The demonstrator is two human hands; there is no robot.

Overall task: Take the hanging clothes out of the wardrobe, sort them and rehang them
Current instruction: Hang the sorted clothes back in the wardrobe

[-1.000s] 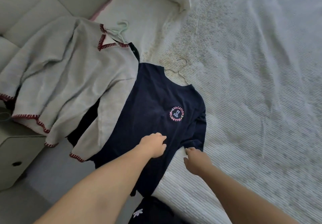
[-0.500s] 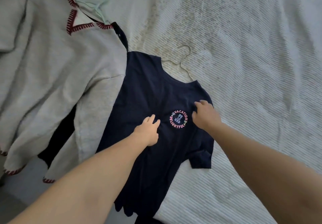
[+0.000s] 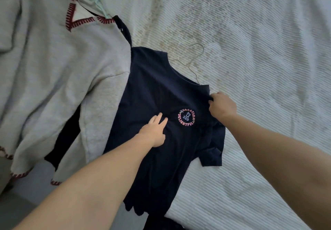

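A navy T-shirt (image 3: 157, 90) with a round pink logo lies flat on the white bedspread (image 3: 259, 68), still on its thin wire hanger (image 3: 194, 57) whose hook sticks out past the collar. My left hand (image 3: 155, 131) rests flat on the shirt's chest, fingers straight, just left of the logo. My right hand (image 3: 221, 106) pinches the fabric at the shirt's right shoulder. A grey sweater (image 3: 53, 72) with red stitched trim lies to the left on a pale green hanger (image 3: 96, 0), overlapping another dark garment (image 3: 66, 138).
The bedspread stretches bare to the right and top. The bed's edge runs along the lower left, with grey floor (image 3: 26, 208) below it. More dark cloth (image 3: 161, 224) shows at the bottom edge.
The view has moved closer over the bed. My right hand went from the sleeve hem up to the right shoulder and took hold of the fabric. My left hand slid up the chest and flattened.
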